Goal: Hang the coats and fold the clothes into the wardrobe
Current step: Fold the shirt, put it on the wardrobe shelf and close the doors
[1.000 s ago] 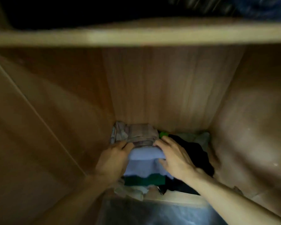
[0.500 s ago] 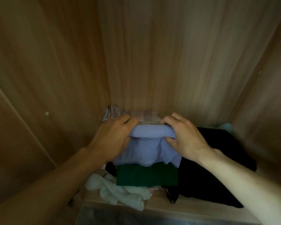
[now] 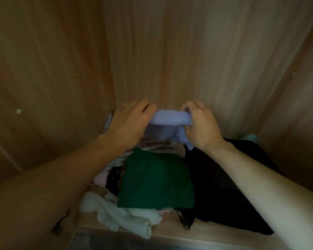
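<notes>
Nearest, at the bottom edge, a dim greyish surface is cut off and too blurred to name; just beyond it runs the pale front lip of the shelf (image 3: 215,238), with a small dark fitting on the left panel that cannot be made out; both forearms enter from the lower corners and cover parts of the pile; a white cloth (image 3: 119,213) lies crumpled at the shelf's front left, partly under a folded green cloth (image 3: 157,179) that tops the middle stack; pink and patterned pieces poke out from beneath the green, mostly hidden; a black cloth (image 3: 229,195) fills the right side, its folds lost in shadow, the right forearm crossing it; farther in, the left hand (image 3: 128,123) and right hand (image 3: 202,127) each pinch an end of a lilac cloth (image 3: 167,118), fingers curled tight round it, raised above the stack near the back panel; a striped scrap shows behind the left wrist, and a pale teal bit sits in the far right corner; the wardrobe (image 3: 188,51) walls rise plain behind.
</notes>
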The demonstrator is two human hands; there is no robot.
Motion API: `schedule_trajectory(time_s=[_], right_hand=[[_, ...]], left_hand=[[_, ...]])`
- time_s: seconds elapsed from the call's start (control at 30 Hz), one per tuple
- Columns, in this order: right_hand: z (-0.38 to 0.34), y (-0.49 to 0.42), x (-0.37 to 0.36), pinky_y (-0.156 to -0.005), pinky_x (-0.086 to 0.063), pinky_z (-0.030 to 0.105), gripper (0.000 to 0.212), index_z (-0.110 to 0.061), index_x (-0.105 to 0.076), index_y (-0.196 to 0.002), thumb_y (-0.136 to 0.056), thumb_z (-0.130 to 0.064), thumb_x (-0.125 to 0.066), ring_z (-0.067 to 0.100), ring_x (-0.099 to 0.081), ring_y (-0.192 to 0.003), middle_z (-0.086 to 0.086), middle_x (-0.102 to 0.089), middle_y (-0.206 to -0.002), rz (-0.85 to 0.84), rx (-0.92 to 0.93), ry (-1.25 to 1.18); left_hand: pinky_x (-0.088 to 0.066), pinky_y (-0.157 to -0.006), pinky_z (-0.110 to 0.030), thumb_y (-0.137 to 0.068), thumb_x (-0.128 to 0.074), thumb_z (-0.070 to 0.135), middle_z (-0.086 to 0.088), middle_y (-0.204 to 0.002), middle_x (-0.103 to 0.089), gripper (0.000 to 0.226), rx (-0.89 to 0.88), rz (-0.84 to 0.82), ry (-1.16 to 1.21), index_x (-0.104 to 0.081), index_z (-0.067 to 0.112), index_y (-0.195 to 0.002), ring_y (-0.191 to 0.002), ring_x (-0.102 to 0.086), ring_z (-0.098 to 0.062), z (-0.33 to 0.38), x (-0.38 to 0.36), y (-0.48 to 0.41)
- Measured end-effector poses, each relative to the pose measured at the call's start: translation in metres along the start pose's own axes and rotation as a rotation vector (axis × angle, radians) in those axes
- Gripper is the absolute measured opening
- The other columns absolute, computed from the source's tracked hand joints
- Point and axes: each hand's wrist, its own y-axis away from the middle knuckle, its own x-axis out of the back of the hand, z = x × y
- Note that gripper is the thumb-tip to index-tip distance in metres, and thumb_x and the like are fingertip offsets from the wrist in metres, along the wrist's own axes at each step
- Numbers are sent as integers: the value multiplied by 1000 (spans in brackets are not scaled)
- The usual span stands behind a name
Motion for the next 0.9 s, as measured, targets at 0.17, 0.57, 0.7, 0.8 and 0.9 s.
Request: schedule_trajectory(time_s=[0.17, 0.57, 0.7, 0.8, 0.9], right_hand=[[14, 72, -55, -91, -41, 38, 41, -16, -56, -115, -77, -2, -62, 29, -47, -115, 8, -51, -123, -257, 43, 271], [19, 163, -103, -99, -40, 30, 58, -28, -44, -126, -82, -65, -52, 15, -39, -118, -6, -37, -128, -495, -19, 168], [17, 155, -115, -111, -33, 31, 54, -24, -39, -140, -96, -55, -39, 19, -34, -133, -1, -33, -145, -363, -30, 99], [19, 150, -131, -122, -8, 41, 63, -23, -23, -155, -99, -50, -34, 26, -7, -151, 9, -11, -163, -391, 4, 151], [27, 155, -146, -122, 0, 51, 69, -36, 7, -155, -95, -65, -14, 27, 15, -150, 5, 14, -164, -439, -12, 189]], left_hand=[[-50, -59, -35, -42, -78, -11, -12, -80, -66, 44, -22, -86, 36, -69, 7, -82, -70, -63, -28, 26, -54, 75], [-54, -74, -32, -54, -83, 25, -3, -122, -60, 57, -11, -539, 112, -64, 20, -107, -102, -60, -21, 50, -94, 160], [-42, -103, -41, -84, -41, 75, 0, -146, -43, 76, 139, -492, 203, -44, 22, -139, -129, -44, -19, 59, -96, 160], [-32, -114, -44, -93, -25, 70, -2, -158, -31, 74, 279, -406, 200, -27, 24, -152, -143, -31, -22, 70, -107, 151], [-16, -121, -49, -94, -10, 67, -2, -165, -12, 72, 279, -456, 92, -14, 30, -156, -151, -10, -25, 69, -122, 142]])
